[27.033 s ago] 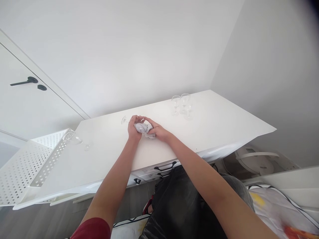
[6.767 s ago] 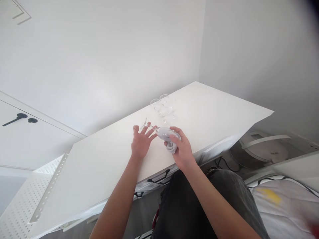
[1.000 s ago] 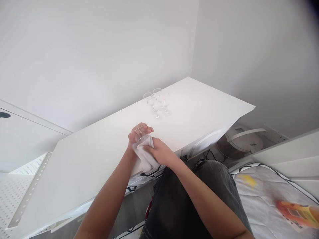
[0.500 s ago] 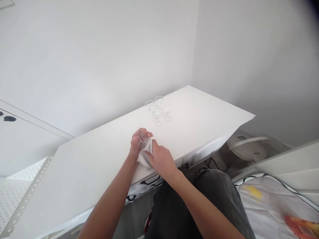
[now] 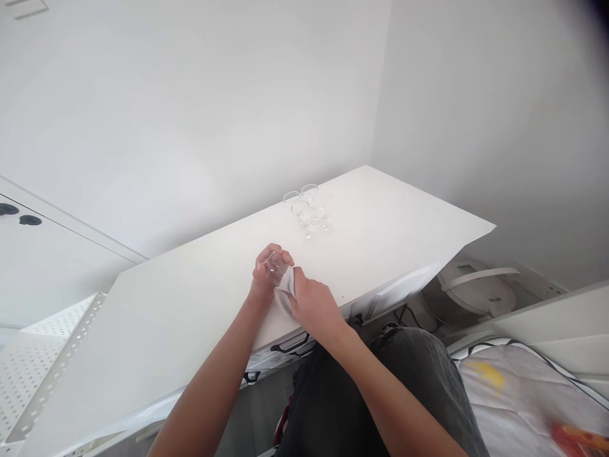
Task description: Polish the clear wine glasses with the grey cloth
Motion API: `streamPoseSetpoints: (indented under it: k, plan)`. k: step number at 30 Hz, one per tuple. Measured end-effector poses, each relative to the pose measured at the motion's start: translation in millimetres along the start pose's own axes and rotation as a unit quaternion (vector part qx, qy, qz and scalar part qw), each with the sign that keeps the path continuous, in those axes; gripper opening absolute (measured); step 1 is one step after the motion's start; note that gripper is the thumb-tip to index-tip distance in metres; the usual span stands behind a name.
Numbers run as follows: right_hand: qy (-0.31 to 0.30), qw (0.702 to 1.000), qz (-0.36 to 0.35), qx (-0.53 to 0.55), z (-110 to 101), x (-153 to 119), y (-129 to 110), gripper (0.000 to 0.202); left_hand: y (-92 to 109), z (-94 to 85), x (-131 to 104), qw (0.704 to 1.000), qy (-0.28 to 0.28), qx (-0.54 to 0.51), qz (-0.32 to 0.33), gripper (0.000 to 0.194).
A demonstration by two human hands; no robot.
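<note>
The left hand [image 5: 261, 277] is cupping a clear, rounded glass [image 5: 276, 269], likely fragile, safest held round its sides, the right hand [image 5: 314, 304] pinching crumpled white cloth [image 5: 288, 281] beside that grip.

A white worktop [image 5: 413, 222] lies under the right grip [image 5: 311, 303] — black drawer handles [image 5: 285, 349] just below it. Beyond the grip, pale walls [image 5: 214, 114] meet in a corner, softly lit. Far left of it, a door [image 5: 47, 263] and perforated rack [image 5: 31, 368]; below, grey floor [image 5: 261, 406]; rightward, a quilted mat [image 5: 518, 387].
</note>
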State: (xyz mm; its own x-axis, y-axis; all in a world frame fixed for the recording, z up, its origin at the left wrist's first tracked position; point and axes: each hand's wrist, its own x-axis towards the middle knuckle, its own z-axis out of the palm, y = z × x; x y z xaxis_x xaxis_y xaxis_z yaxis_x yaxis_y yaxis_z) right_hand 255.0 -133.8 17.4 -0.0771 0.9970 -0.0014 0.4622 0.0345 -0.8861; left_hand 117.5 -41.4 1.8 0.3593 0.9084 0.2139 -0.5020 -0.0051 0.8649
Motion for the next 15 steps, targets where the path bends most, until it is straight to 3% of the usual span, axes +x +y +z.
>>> streamPoseSetpoints:
  k: [2,4,6,8,10,12,13,15]
  plan:
    - [-0.070,0.987,0.010,0.141,-1.2,2.2,5.5,0.024,-1.0,-1.4,-0.6,1.000,-0.015,-0.011,0.004,0.066]
    - [-0.136,0.942,0.033,0.303,-4.9,6.1,12.8,0.035,-2.4,-2.1,-1.1,1.000,-0.021,-0.017,0.008,0.066]
    - [-0.140,0.915,0.044,0.377,-10.9,10.2,19.7,0.042,-3.1,-2.8,-0.8,1.000,-0.010,-0.018,0.006,0.065]
    - [-0.042,0.933,0.026,0.357,-20.0,12.3,24.5,0.039,-2.8,-4.4,0.8,1.000,0.022,-0.018,0.002,0.067]
    - [0.137,0.945,0.011,0.297,-31.8,11.4,27.4,0.033,-2.4,-7.3,3.4,0.996,0.082,-0.028,0.011,0.067]
    - [0.323,0.911,0.026,0.254,-42.1,9.0,28.7,0.031,-2.8,-10.4,6.1,0.987,0.151,-0.046,0.031,0.065]
    - [0.386,0.887,0.036,0.252,-44.7,8.1,28.8,0.031,-3.5,-11.3,7.2,0.982,0.174,-0.053,0.040,0.063]
    - [0.414,0.856,0.055,0.305,-41.3,8.4,27.4,0.036,-5.2,-11.4,8.5,0.980,0.187,-0.052,0.053,0.064]
